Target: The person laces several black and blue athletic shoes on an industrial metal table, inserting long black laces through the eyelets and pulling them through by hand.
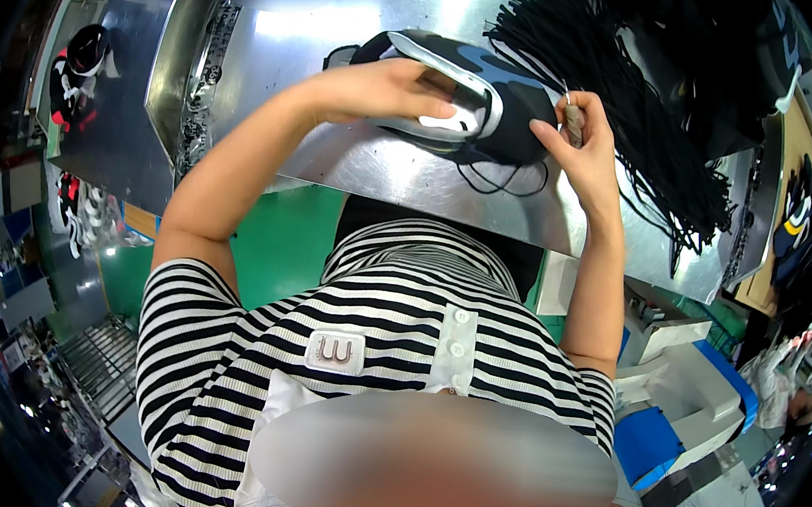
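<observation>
A black, grey and white shoe (496, 107) lies on its side on the shiny metal table (349, 17). My left hand (391, 88) lies flat over the shoe's opening and presses it down. At the shoe's right end, my right hand (584, 153) pinches a small grey tool (573, 121) with a thin metal tip. A thin black lace (499, 180) trails from under the shoe toward the table's near edge. A thick bundle of loose black laces (632, 99) is spread on the table just behind and to the right of my right hand.
Another black and red shoe (79, 70) sits on a surface at the far left. Dark shoes (796, 215) lie on a board at the right. White and blue boxes (693, 395) are stacked low on the right. Green floor (272, 242) shows below the table edge.
</observation>
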Motion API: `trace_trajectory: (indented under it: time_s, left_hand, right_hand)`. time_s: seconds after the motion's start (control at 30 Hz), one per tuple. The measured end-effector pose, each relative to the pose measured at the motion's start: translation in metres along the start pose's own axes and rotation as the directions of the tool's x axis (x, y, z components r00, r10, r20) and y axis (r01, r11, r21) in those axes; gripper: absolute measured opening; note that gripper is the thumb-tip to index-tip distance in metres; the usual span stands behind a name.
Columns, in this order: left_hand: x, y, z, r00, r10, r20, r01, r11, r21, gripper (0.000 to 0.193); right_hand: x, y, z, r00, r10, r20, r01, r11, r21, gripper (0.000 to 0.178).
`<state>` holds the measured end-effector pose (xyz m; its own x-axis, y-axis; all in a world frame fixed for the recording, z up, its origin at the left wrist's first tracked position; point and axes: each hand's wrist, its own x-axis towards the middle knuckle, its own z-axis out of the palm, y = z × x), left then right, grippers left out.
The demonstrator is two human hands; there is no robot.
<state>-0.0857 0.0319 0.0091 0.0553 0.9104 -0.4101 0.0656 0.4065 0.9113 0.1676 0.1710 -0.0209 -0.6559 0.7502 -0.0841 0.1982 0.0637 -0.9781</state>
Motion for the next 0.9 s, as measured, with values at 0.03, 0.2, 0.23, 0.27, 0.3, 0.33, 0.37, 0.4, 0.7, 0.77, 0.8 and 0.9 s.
trace_trajectory:
  time_s: [0.03, 0.2, 0.23, 0.27, 0.3, 0.33, 0.37, 0.4, 0.7, 0.77, 0.8, 0.9]
  left_hand:
    - [-0.001, 0.007, -0.007, 0.994, -0.092, 0.058, 0.098, 0.99, -0.101, 0.047]
    - [0.012, -0.004, -0.009, 0.955, -0.265, 0.131, 0.248, 0.959, 0.135, 0.041]
    - [0.015, -0.002, -0.005, 0.951, -0.294, 0.099, 0.27, 0.941, 0.203, 0.044]
    - [0.018, -0.001, 0.0, 0.945, -0.321, 0.066, 0.293, 0.917, 0.27, 0.047]
    - [0.019, -0.004, 0.011, 0.949, -0.302, -0.092, 0.315, 0.886, 0.339, 0.037]
    - [0.024, -0.002, 0.011, 0.947, -0.321, -0.007, 0.312, 0.916, 0.252, 0.035]
    - [0.03, 0.002, 0.008, 0.941, -0.329, 0.082, 0.313, 0.936, 0.164, 0.034]
    - [0.033, 0.004, 0.005, 0.929, -0.328, 0.173, 0.319, 0.945, 0.078, 0.033]
    - [0.038, -0.011, 0.015, 0.987, 0.031, -0.158, 0.022, 0.945, 0.327, 0.02]
    - [0.038, -0.016, 0.014, 0.943, 0.225, -0.243, -0.069, 0.85, 0.522, 0.023]
    - [0.034, -0.011, 0.016, 0.945, 0.289, -0.153, -0.156, 0.808, 0.568, 0.021]
    - [0.041, -0.016, 0.022, 0.917, 0.384, -0.111, -0.242, 0.754, 0.611, 0.019]
  right_hand:
    - [-0.003, -0.006, -0.001, 1.0, 0.003, 0.018, -0.003, 1.0, -0.026, 0.045]
    - [-0.011, 0.0, 0.013, 0.999, 0.005, -0.04, -0.006, 1.0, -0.026, 0.05]
    - [-0.012, 0.004, 0.016, 0.998, -0.001, -0.061, 0.0, 1.0, -0.018, 0.049]
    - [-0.014, 0.007, 0.018, 0.997, -0.007, -0.081, 0.006, 1.0, -0.01, 0.049]
    - [-0.014, 0.008, 0.021, 0.995, -0.018, -0.101, 0.018, 1.0, -0.001, 0.048]
    - [-0.014, 0.003, 0.024, 0.994, -0.038, -0.097, 0.04, 0.999, 0.012, 0.047]
    - [-0.011, 0.003, 0.023, 0.993, -0.03, -0.111, 0.029, 1.0, -0.007, 0.046]
    - [-0.01, 0.003, 0.022, 0.992, -0.02, -0.127, 0.017, 1.0, -0.023, 0.044]
    - [-0.014, 0.013, 0.021, 0.953, 0.268, -0.145, -0.213, 0.926, 0.311, 0.027]
    - [-0.014, 0.021, 0.015, 0.952, 0.287, -0.103, -0.232, 0.902, 0.363, 0.026]
    - [-0.014, 0.02, 0.014, 0.951, 0.298, -0.086, -0.248, 0.896, 0.367, 0.026]
    - [-0.015, 0.018, 0.011, 0.945, 0.325, -0.047, -0.282, 0.877, 0.389, 0.025]
